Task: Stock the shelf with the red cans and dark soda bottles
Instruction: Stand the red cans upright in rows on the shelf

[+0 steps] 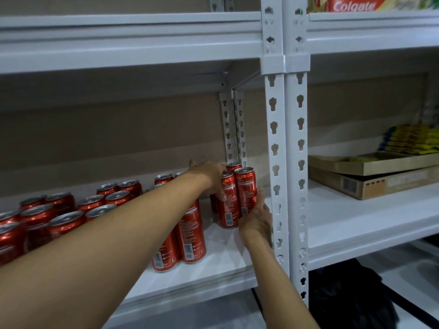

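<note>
Against the right end of the white shelf (228, 252), beside the slotted upright (276, 162): left hand (209, 178) reaching in over the stock, fingers curled down around the top of a tall red can (228, 205), fingertips wrapped onto its near face. Just to the right, right hand (257, 216) coming up from below, palm and fingers cupped round the lower side of the neighbouring can (245, 191); grip looks like a steadying hold rather than a full clench, thumb position not clear. Both cans upright, long axes vertical, touching each other, bases apparently down on the shelf. One more can top (233, 165) showing directly behind them, hard against the back corner.

Decisive relation: both held cans lying ahead of the hands toward the back-right corner, right hand nearer the upright, left arm crossing over the rest of the stock. Likely step: nudging the pair back and rightward into the corner, axes kept vertical.

Further out, two more tall cans (190, 233) standing nearer the front edge under the left forearm. Farther left, a block of shorter red cans (59, 210) in rows. No dark soda bottles visible anywhere. Next bay right: cardboard trays (370, 179), yellow packets (411, 141); above, a toothpaste box (351, 4).
</note>
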